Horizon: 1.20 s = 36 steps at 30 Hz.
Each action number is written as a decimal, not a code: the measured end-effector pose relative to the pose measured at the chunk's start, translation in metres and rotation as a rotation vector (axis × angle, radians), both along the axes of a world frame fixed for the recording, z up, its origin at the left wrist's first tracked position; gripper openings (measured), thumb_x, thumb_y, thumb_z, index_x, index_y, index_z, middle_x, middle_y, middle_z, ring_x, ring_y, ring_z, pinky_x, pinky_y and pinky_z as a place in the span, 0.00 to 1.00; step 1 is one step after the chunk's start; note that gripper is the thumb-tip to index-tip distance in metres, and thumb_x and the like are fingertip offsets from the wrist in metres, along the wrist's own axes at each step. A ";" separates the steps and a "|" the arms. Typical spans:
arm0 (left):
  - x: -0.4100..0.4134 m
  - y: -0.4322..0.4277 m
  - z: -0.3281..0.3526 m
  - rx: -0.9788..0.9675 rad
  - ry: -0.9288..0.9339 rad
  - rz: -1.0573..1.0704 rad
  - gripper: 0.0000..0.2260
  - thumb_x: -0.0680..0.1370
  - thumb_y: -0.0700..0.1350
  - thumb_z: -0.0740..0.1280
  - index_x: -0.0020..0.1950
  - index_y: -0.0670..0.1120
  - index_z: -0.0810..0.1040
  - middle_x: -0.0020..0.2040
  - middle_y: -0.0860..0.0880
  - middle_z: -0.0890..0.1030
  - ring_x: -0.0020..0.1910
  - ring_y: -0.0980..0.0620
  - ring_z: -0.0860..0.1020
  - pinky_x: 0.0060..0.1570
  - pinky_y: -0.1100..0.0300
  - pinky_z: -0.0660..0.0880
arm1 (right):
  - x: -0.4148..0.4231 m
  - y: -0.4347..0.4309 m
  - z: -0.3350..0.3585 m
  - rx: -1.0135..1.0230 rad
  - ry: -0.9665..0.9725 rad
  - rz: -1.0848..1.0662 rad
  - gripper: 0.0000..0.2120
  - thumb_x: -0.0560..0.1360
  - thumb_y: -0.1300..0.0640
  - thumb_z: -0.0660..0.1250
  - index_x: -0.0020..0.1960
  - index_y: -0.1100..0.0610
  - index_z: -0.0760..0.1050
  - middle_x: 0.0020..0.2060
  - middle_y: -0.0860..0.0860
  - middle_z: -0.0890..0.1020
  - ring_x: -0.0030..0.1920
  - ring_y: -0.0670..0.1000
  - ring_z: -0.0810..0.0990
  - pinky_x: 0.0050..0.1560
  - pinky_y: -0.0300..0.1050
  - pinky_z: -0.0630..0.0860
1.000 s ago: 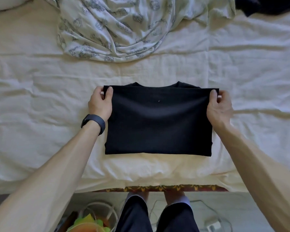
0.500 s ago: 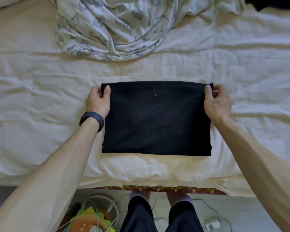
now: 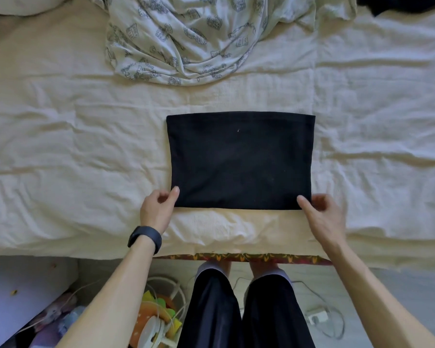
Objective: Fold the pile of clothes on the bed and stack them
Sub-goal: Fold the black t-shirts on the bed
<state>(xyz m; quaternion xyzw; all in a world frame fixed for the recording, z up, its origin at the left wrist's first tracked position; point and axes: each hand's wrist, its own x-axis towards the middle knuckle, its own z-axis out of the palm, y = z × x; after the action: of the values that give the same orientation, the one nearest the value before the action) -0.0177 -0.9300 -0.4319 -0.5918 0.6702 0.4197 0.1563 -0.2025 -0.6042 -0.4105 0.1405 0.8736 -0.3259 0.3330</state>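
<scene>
While left grip (image 3: 158, 205) and right grip (image 3: 323, 212) pinch black garment (image 3: 240, 162), near corners, patterned cloth (image 3: 186, 38) crumpled beyond

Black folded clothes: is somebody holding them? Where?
Yes. Both hands pinch the folded black garment: the left hand at its near left corner, the right hand at its near right corner.

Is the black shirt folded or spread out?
Folded: the black shirt lies as a neat flat rectangle on the bed, with no sleeves or collar showing.
</scene>
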 end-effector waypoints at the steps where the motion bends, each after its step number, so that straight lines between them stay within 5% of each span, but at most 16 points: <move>1: 0.004 0.001 0.001 0.028 0.005 -0.015 0.14 0.77 0.64 0.66 0.44 0.54 0.76 0.44 0.56 0.79 0.44 0.57 0.77 0.40 0.61 0.70 | 0.006 0.003 0.001 0.003 -0.009 -0.012 0.14 0.75 0.38 0.70 0.48 0.49 0.76 0.42 0.41 0.81 0.44 0.42 0.79 0.42 0.44 0.74; 4: 0.007 -0.001 0.001 0.092 0.010 -0.046 0.12 0.79 0.61 0.66 0.44 0.54 0.76 0.44 0.56 0.79 0.46 0.53 0.78 0.43 0.57 0.73 | 0.016 0.005 -0.003 0.016 -0.057 -0.036 0.13 0.78 0.41 0.69 0.54 0.49 0.74 0.46 0.42 0.79 0.48 0.43 0.79 0.50 0.49 0.77; 8: 0.002 -0.005 -0.002 0.111 0.029 0.029 0.11 0.80 0.59 0.66 0.43 0.54 0.74 0.45 0.54 0.79 0.46 0.52 0.78 0.53 0.49 0.79 | 0.014 0.000 -0.008 -0.025 -0.129 -0.192 0.10 0.82 0.47 0.66 0.48 0.53 0.74 0.46 0.52 0.83 0.47 0.50 0.84 0.50 0.50 0.80; 11: 0.004 -0.003 0.000 0.063 0.050 0.128 0.10 0.80 0.58 0.66 0.45 0.53 0.76 0.44 0.51 0.81 0.44 0.52 0.81 0.47 0.54 0.78 | 0.013 0.003 -0.010 -0.080 -0.115 -0.314 0.11 0.83 0.50 0.65 0.48 0.58 0.73 0.44 0.54 0.81 0.43 0.49 0.83 0.46 0.42 0.78; 14: 0.009 0.001 0.005 0.007 0.072 0.191 0.11 0.79 0.59 0.67 0.47 0.52 0.77 0.40 0.52 0.81 0.38 0.55 0.80 0.36 0.63 0.71 | 0.017 0.010 -0.012 -0.028 -0.048 -0.325 0.12 0.82 0.48 0.66 0.51 0.58 0.74 0.40 0.52 0.81 0.39 0.49 0.80 0.48 0.47 0.78; 18: 0.015 0.004 0.007 0.009 0.069 0.158 0.11 0.79 0.60 0.67 0.49 0.53 0.76 0.44 0.53 0.81 0.44 0.52 0.80 0.42 0.61 0.72 | 0.020 0.008 -0.010 -0.012 0.004 -0.321 0.09 0.82 0.48 0.66 0.48 0.52 0.72 0.40 0.50 0.80 0.42 0.53 0.79 0.45 0.47 0.77; 21: 0.017 0.008 0.005 0.045 0.062 0.113 0.11 0.79 0.56 0.68 0.54 0.51 0.75 0.48 0.52 0.81 0.49 0.48 0.81 0.45 0.60 0.74 | 0.022 0.006 -0.010 0.024 -0.024 -0.270 0.11 0.81 0.47 0.67 0.55 0.55 0.73 0.49 0.53 0.82 0.50 0.56 0.81 0.53 0.52 0.78; 24: 0.012 0.013 0.011 -0.066 0.069 0.018 0.17 0.78 0.54 0.69 0.63 0.49 0.72 0.58 0.49 0.78 0.57 0.47 0.78 0.49 0.61 0.74 | 0.023 -0.003 -0.003 0.132 0.065 -0.185 0.14 0.79 0.49 0.67 0.59 0.56 0.72 0.54 0.53 0.78 0.56 0.57 0.79 0.56 0.51 0.74; 28: -0.011 0.033 0.016 -0.495 0.087 -0.467 0.27 0.77 0.52 0.68 0.73 0.46 0.68 0.72 0.42 0.69 0.69 0.41 0.69 0.66 0.45 0.68 | 0.030 -0.040 0.004 0.265 0.371 0.122 0.21 0.77 0.48 0.64 0.65 0.59 0.72 0.64 0.57 0.73 0.64 0.59 0.70 0.68 0.53 0.64; 32: -0.057 0.064 -0.003 -0.507 0.130 -0.869 0.30 0.80 0.57 0.58 0.81 0.49 0.59 0.82 0.47 0.56 0.81 0.46 0.54 0.77 0.41 0.50 | 0.043 -0.103 -0.012 0.178 0.565 0.509 0.21 0.80 0.51 0.65 0.72 0.55 0.72 0.75 0.55 0.69 0.76 0.58 0.64 0.73 0.59 0.62; 36: -0.091 0.065 -0.042 -0.514 0.083 -1.023 0.27 0.83 0.57 0.49 0.82 0.54 0.52 0.83 0.51 0.49 0.81 0.49 0.46 0.77 0.38 0.45 | 0.032 -0.140 -0.054 0.229 0.573 0.873 0.27 0.84 0.46 0.53 0.82 0.46 0.57 0.82 0.54 0.54 0.82 0.55 0.49 0.79 0.63 0.48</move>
<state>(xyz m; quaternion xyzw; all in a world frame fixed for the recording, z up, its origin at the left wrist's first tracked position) -0.1088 -0.8645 -0.4737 -0.1941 0.9574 0.1372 0.1640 -0.1701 -0.7446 -0.4647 -0.2954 0.9367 -0.0847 0.1681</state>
